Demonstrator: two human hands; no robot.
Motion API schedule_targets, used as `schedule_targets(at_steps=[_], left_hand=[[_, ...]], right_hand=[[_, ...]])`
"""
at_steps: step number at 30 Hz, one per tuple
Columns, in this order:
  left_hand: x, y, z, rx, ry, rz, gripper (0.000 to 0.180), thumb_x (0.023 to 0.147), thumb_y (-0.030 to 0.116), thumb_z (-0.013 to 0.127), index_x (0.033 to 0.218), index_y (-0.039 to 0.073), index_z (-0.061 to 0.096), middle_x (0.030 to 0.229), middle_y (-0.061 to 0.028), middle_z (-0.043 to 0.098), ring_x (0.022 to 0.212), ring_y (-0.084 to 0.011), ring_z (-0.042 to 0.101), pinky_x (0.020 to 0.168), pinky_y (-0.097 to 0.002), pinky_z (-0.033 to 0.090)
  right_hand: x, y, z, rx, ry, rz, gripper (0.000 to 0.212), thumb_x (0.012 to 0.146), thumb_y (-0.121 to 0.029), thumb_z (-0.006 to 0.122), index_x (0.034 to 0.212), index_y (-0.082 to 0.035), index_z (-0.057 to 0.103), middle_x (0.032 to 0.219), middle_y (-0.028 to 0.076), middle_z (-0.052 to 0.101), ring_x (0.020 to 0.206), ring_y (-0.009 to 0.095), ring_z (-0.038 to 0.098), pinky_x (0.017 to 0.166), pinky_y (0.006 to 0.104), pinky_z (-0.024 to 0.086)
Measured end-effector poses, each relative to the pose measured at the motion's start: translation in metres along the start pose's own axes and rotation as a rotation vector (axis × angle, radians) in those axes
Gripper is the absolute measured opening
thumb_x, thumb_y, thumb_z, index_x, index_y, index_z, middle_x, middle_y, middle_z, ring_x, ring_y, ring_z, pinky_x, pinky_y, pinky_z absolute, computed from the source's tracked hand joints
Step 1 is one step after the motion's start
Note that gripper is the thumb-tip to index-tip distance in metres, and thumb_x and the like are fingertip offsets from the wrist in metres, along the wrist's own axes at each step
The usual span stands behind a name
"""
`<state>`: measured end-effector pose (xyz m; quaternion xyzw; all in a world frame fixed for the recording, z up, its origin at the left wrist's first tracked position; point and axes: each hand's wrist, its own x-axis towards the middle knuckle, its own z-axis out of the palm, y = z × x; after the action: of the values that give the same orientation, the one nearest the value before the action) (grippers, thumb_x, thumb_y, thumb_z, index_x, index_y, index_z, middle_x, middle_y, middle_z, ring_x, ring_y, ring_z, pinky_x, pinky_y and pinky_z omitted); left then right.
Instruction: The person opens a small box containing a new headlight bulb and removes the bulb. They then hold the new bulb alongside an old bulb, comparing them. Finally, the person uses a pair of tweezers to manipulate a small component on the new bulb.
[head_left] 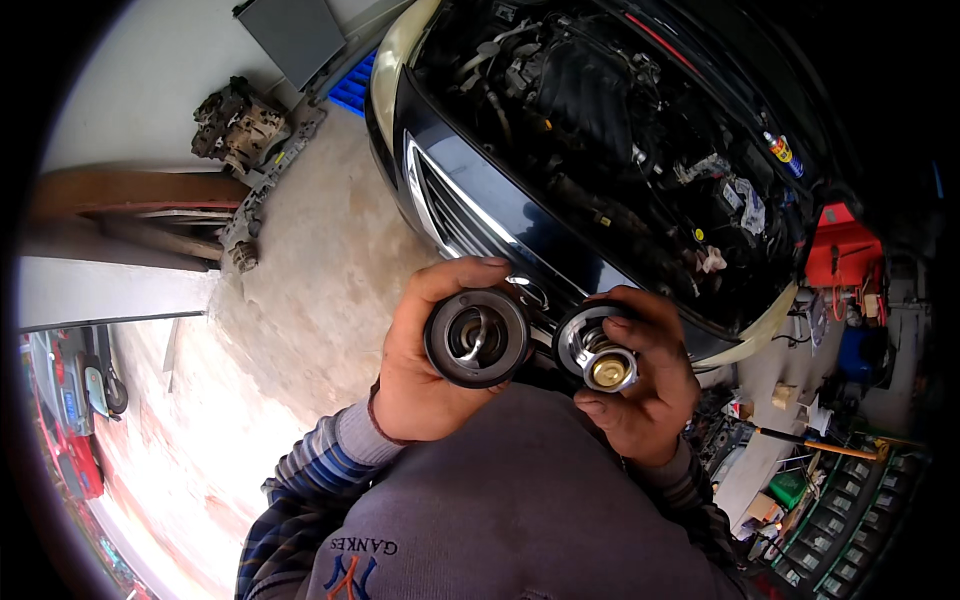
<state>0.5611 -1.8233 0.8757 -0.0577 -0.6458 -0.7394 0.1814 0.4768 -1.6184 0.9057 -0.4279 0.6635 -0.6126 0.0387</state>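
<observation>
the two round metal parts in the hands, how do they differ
The part in the left hand, the left part, has a dark rubber-like rim and a silvery strap across its centre. The right part, in the right hand, has a brighter steel rim and a brass centre piece. Both are round and face the camera.

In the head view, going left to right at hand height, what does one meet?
Red car → concrete floor → left hand → black-rimmed round part → round part with brass centre → right hand → red machine.
</observation>
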Motion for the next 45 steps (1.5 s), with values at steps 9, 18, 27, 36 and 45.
schedule_targets(at_steps=[9,18,27,36,45], left_hand=[[-0.002,0.010,-0.007,-0.281,-0.087,-0.183,0.085,0.071,-0.007,0.064,0.149,0.002,0.032,0.135,-0.0106,0.048,0.124,-0.0172,0.052,0.102,-0.0301,0.043],[0.005,0.017,-0.004,-0.412,-0.043,-0.322,0.094,0.070,0.017,0.078,0.149,0.004,0.029,0.131,-0.0139,0.050,0.122,-0.0234,0.054,0.103,-0.0345,0.045],[0.001,0.011,-0.011,-0.387,-0.140,-0.149,0.088,0.077,0.007,0.082,0.149,0.004,0.031,0.139,-0.0136,0.048,0.131,-0.0241,0.050,0.109,-0.0370,0.042],[0.007,0.004,-0.008,-0.731,0.136,-0.495,0.050,0.104,0.048,0.049,0.122,0.001,0.051,0.100,-0.0222,0.069,0.083,-0.0299,0.073,0.075,-0.0404,0.060],[0.004,0.007,0.006,-0.284,0.256,-0.633,0.051,0.104,0.047,0.050,0.100,-0.002,0.066,0.081,-0.0101,0.069,0.066,-0.0178,0.068,0.055,-0.0293,0.057]], right_hand=[[0.006,-0.002,0.005,0.006,-0.043,0.053,0.061,0.081,-0.012,0.084,0.132,0.006,0.056,0.133,0.023,0.050,0.117,0.026,0.060,0.095,0.0331,0.052],[0.001,0.003,0.014,0.251,0.016,0.207,0.057,0.087,-0.015,0.078,0.134,0.007,0.054,0.136,0.020,0.049,0.120,0.022,0.057,0.099,0.0318,0.048],[-0.003,0.006,0.011,0.127,-0.008,0.134,0.062,0.085,-0.018,0.081,0.134,0.009,0.054,0.137,0.021,0.049,0.116,0.020,0.058,0.097,0.0316,0.049],[-0.008,0.003,0.010,0.414,0.106,0.390,0.057,0.090,-0.026,0.075,0.131,0.008,0.056,0.133,0.018,0.054,0.113,0.019,0.060,0.096,0.0313,0.048],[-0.003,0.007,0.012,0.156,-0.038,0.211,0.057,0.087,-0.015,0.077,0.133,0.007,0.053,0.133,0.018,0.050,0.119,0.021,0.057,0.099,0.0326,0.047]])
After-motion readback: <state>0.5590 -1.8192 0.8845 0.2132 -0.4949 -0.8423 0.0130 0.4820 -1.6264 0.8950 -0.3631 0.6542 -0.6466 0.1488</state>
